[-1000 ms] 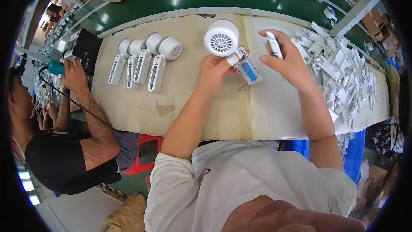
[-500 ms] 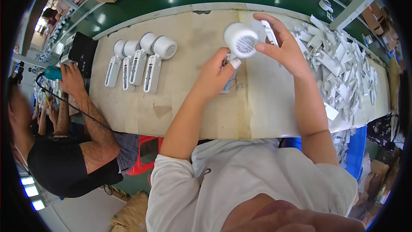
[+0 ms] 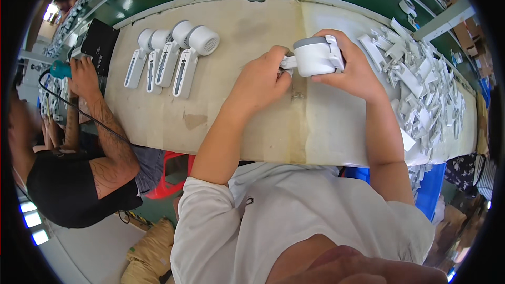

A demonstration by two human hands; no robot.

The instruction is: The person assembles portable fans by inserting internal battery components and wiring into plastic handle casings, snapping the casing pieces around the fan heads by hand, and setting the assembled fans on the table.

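Over the middle of the table, my left hand is closed round the handle of a white hair dryer. Its round head has a grey end ring and lies sideways; most of the handle is hidden by my fingers. Closed on a white plastic cover piece, my right hand holds it against the right side of the head. Whether the piece is joined to the head I cannot tell. To the left lie several similar hair dryers in a row, with long slots in their handles.
A heap of white plastic pieces covers the right of the pale table. A black box stands at the left end, where a co-worker's hand holds a teal power tool. Below right is a blue bin.
My right hand has brought the cover piece against the hair dryer's head. The head has turned from grille toward me to side-on, and has shifted slightly right and down.
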